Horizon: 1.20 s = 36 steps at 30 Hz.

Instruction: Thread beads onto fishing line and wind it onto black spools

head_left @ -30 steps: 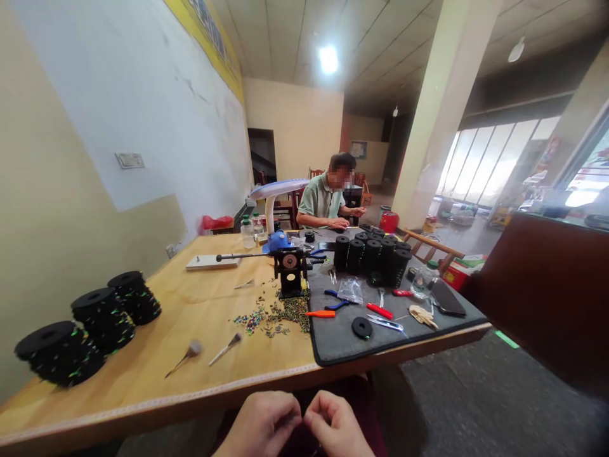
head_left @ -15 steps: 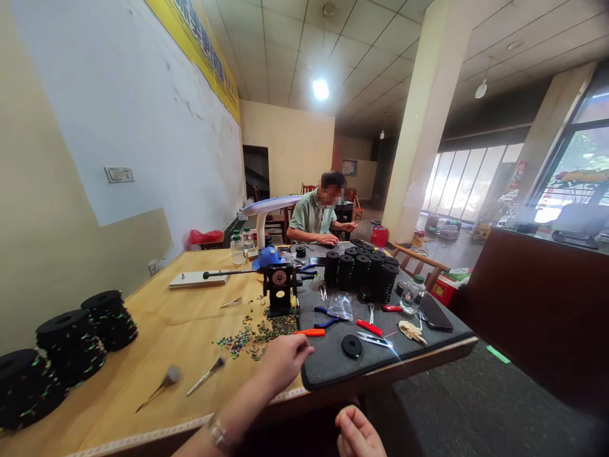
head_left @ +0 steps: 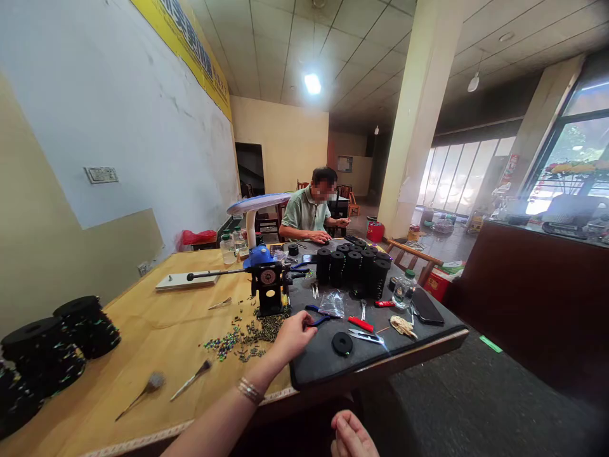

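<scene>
My left hand (head_left: 291, 333) reaches over the table edge to the near left corner of the grey mat (head_left: 328, 362). Its fingers are curled over the spot where an orange-handled tool lay, and the tool is hidden beneath them. Blue-handled pliers (head_left: 318, 313) lie just beyond the fingertips. My right hand (head_left: 352, 438) stays low below the table edge with its fingers curled; what it holds, if anything, is hidden. A heap of small coloured beads (head_left: 247, 333) lies left of my left hand, in front of a black hand-crank winder (head_left: 268, 287).
On the mat lie a black disc (head_left: 341, 343), a red-handled tool (head_left: 360, 324), scissors (head_left: 364, 335), a phone (head_left: 425, 306) and several upright black spools (head_left: 352, 270). Black spools (head_left: 47, 346) and two brushes (head_left: 157, 381) lie on the wooden table at left. Another person sits at the far end.
My left hand rose from my lap, reached across the table edge and closed over the orange-handled tool. My right hand stayed low. The view shifted right.
</scene>
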Motion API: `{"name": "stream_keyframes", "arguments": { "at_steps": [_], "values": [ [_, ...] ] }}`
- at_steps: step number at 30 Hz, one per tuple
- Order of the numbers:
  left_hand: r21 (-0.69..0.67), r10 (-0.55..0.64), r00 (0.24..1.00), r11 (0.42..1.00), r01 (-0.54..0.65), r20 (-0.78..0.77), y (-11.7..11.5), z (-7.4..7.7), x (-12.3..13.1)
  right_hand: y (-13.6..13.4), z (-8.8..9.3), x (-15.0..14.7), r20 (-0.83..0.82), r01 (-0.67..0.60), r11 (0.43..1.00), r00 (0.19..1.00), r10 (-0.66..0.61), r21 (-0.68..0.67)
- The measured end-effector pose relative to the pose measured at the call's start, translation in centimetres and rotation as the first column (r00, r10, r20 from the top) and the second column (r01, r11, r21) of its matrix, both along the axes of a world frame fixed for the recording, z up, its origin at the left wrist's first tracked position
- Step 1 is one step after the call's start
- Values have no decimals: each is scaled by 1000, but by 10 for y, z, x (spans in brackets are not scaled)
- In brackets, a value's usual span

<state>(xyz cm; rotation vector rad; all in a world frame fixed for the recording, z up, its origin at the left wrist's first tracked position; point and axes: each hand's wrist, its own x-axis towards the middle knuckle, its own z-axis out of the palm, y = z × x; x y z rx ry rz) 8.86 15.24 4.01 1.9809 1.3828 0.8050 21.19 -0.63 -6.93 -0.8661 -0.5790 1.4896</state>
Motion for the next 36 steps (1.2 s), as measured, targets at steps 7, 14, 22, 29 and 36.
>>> {"name": "stream_keyframes", "arguments": {
  "at_steps": [7, 14, 22, 29, 36],
  "values": [
    [-299, 31, 941, 951, 76, 336, -90, -20, -57, -8, 28, -15, -38, -46, 997, 998, 44, -55],
    [-514, 283, 623, 827, 226, 729, -143, -33, -51, -8, 31, -42, 57, -68, 997, 996, 70, -32],
    [-478, 316, 618, 871, 111, 720, -138, -30, -67, -9, 24, -51, 265, -153, 988, 952, 153, -19],
    [-294, 220, 826, 953, -69, 520, -143, -29, -83, -5, 37, -55, 447, -371, 927, 820, 357, -60],
    [-161, 166, 968, 977, -137, 189, -155, -23, -95, 7, 47, -66, 731, -479, 877, 615, 297, 46]
  ]
}}
